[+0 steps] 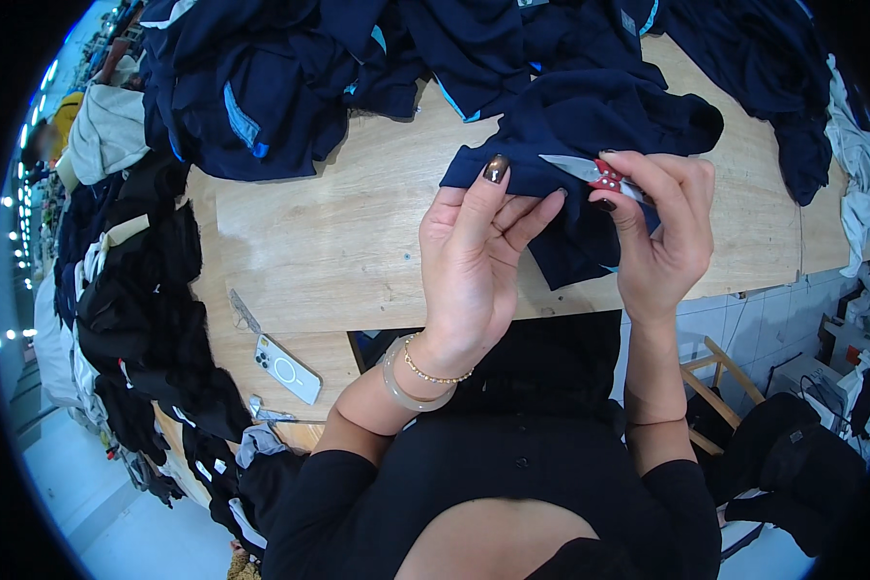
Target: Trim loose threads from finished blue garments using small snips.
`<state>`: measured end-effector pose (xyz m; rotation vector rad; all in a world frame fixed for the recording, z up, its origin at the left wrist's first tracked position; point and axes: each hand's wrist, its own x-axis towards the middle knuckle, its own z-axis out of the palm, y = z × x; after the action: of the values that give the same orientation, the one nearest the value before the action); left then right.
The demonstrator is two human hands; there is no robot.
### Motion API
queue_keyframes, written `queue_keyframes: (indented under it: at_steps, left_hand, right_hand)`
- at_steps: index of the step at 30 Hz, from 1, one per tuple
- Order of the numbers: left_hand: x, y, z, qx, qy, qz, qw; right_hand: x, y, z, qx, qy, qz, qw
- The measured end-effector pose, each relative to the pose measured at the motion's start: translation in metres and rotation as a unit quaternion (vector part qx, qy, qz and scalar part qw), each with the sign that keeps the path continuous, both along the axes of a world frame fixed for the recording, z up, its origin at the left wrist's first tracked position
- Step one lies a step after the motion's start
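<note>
My left hand pinches the near edge of a navy garment, thumb on top and fingers underneath. Between the thumb and fingers of my right hand is a pair of thread snips with a red, white-dotted grip. Their pointed blades aim left, just over the cloth near my left fingertips. Whether the blades touch the fabric I cannot tell. The rest of this garment lies bunched on the wooden table, with part of it hanging toward me below my hands.
More navy garments with light-blue trim are heaped along the far side. Dark clothes line the left edge. A white phone lies on the table at lower left. A black chair and a wooden frame stand at lower right.
</note>
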<state>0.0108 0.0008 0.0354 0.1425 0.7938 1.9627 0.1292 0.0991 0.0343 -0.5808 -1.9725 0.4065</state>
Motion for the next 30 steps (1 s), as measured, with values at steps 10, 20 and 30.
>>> queue_keyframes:
  at_steps: [10, 20, 30]
  left_hand:
    - [-0.009, 0.003, 0.003, -0.019, 0.043, -0.008, 0.999]
    - [-0.008, 0.003, 0.004, -0.035, 0.040, -0.021, 0.998]
    - [-0.010, 0.001, 0.002, -0.037, 0.027, -0.026, 0.999]
  right_hand:
    - [0.016, 0.029, 0.020, -0.033, -0.063, 0.093, 0.993]
    - [0.006, 0.035, 0.026, 0.022, -0.104, 0.106, 0.989]
    - [0.009, 0.036, 0.020, -0.034, -0.036, 0.110, 0.993]
